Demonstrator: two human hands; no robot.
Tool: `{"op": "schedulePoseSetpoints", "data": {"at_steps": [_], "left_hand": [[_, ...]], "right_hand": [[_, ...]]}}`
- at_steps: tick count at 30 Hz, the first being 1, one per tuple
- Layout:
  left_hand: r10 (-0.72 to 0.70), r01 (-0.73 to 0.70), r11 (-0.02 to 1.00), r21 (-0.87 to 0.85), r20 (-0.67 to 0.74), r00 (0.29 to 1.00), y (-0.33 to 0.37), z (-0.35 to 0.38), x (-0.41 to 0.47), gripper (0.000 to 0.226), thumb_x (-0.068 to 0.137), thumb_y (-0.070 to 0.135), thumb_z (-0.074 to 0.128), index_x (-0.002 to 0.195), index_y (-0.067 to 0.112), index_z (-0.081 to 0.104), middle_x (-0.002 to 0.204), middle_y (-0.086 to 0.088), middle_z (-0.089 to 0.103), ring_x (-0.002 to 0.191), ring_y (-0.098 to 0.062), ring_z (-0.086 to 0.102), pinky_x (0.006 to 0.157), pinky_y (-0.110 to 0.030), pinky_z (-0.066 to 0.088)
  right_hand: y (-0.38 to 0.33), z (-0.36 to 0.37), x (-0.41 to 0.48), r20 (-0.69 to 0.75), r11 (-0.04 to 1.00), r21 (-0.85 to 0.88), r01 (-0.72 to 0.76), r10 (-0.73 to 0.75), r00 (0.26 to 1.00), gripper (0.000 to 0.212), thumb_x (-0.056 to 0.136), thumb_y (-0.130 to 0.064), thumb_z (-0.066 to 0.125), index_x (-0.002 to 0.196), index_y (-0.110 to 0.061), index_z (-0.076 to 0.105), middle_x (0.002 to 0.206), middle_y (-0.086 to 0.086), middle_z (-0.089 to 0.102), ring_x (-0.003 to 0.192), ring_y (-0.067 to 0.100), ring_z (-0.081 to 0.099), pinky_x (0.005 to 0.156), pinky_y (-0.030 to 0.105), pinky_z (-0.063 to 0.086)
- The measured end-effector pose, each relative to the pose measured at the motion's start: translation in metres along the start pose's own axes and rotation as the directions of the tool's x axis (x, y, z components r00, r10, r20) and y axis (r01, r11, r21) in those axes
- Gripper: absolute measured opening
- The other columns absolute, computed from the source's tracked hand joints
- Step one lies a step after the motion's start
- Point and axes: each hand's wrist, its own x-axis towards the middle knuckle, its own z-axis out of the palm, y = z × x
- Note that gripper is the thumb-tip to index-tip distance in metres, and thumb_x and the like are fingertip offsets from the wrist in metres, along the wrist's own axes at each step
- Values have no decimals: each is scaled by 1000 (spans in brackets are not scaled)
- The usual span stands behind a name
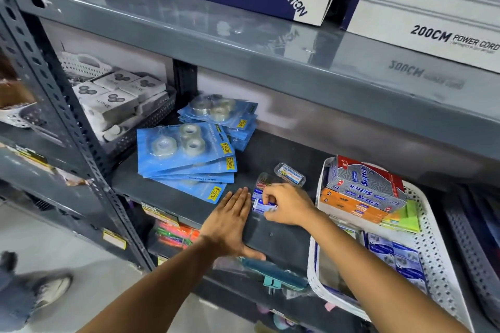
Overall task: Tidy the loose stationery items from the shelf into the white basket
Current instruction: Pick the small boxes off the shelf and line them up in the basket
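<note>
Right hand [286, 205] pinching small packet [264, 207] near shelf [273, 235] edge.

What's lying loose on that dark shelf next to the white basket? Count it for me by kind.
Stacks of blue tape cards: 2
Small clear cases: 2
Blue-and-white packets: 2 showing, one pinched by the right hand
Total: 6

Single head view, wide-angle, looking forward-down, close over grey shelf [284, 235], angled slightly left.
</note>
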Motion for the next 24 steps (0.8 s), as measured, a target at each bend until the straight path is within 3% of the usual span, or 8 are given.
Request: {"op": "schedulePoseSetpoints", "data": {"at_steps": [7,14,17,20,24], "left_hand": [[0,0,1000,-5,1,1000,0,0,0,144,50,102,20,150,2,-6,159,-14,-12,147,-25,-10,117,-37,-14],[-1,1,1000,-12,16,1000,0,-3,1,146,48,103,23,150,-1,10,159,-17,7,148,-28,7,117,-42,-8],[2,-2,1000,-6,26,1000,1,-4,0,147,47,103,17,150,0,3,160,-16,0,148,-27,0,119,-40,-9],[5,-5,1000,10,22,1000,2,-6,-2,146,47,102,12,150,0,-3,160,-16,-6,148,-26,-6,118,-38,-12],[2,-2,1000,3,10,1000,3,-5,-4,144,50,102,10,150,-1,-3,159,-16,-7,148,-26,-6,114,-37,-20]], "right_hand": [[-6,0,0,6,999,-36,31,-31,1000,22,64,-22,66,82,-24,54,89,-4,65,80,25,58,58,28,40],[-14,5,-6,55,996,93,-16,11,998,27,61,-17,73,78,-16,52,82,3,58,73,25,53,59,30,40],[-20,1,-14,104,994,5,-108,107,989,35,69,-21,75,88,-16,46,90,7,49,82,29,55,64,30,38],[-23,-4,-22,99,981,-36,-189,191,976,50,70,-23,77,109,-12,48,109,13,60,101,35,61,73,35,49],[-12,-18,-39,2,976,23,-215,215,977,52,68,-26,75,114,-19,53,113,7,66,100,32,63,74,31,48]]}}
